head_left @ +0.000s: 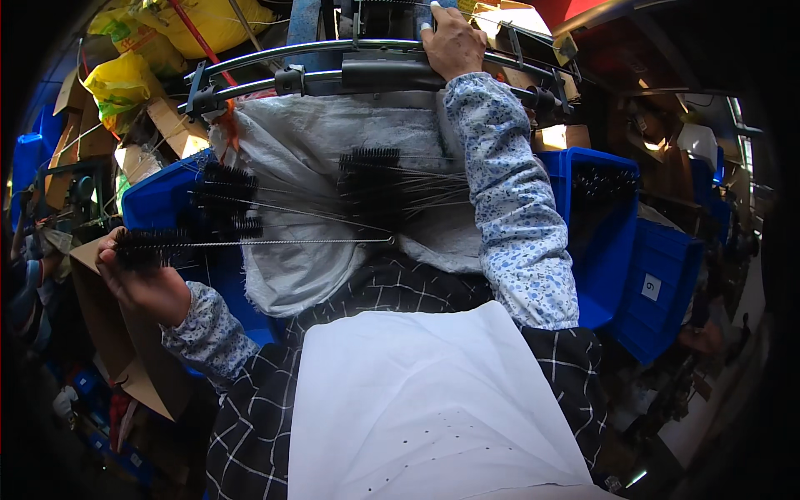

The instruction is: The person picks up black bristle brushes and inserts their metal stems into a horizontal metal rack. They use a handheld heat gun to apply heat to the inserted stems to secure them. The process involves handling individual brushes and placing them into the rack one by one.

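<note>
My left hand (150,287) is closed on a black-bristled wire brush (187,242), its twisted wire stem reaching right to a small looped end. My right hand (454,46) is up at the machine by the curved metal rails (321,79), fingers bent; what they hold, if anything, I cannot make out. A bundle of similar brushes (371,187) lies on the white woven cloth (287,137) across my lap, wire stems pointing right. More black brushes (225,187) are at the left blue bin (158,196), beside my left hand.
Right of my arm stands a blue bin (583,275) with black brushes inside, another blue crate (658,283) against it. An open cardboard box (125,342) is below my left hand. Yellow bags (125,87) and cardboard pieces crowd the far left. A person's arm (50,265) shows at the left rim.
</note>
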`<act>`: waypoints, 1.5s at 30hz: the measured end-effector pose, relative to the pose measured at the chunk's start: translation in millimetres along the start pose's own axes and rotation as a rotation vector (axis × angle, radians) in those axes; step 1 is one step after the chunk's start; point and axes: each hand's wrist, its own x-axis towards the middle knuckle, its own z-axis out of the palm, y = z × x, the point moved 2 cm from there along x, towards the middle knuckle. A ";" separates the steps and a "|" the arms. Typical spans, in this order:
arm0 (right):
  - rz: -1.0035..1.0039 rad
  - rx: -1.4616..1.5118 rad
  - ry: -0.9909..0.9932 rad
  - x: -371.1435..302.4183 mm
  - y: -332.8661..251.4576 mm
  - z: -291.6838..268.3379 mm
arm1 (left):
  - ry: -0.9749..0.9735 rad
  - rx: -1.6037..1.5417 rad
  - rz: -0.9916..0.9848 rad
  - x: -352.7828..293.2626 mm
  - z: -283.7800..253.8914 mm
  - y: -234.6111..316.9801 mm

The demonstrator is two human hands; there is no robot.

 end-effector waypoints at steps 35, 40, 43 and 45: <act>-0.190 0.033 0.089 -12.0 21.8 -25.6 | -0.205 1.032 0.051 -8.6 11.3 -68.2; -0.175 -0.065 0.201 8.4 23.4 -11.5 | -0.396 1.098 -0.286 -2.1 -25.4 -79.8; -0.201 -0.041 0.221 8.9 23.4 -6.7 | -0.347 0.977 -0.280 -1.4 -34.6 -85.0; -0.232 -0.018 0.223 8.6 23.2 -4.8 | -0.349 0.877 -0.305 -0.9 -41.3 -87.1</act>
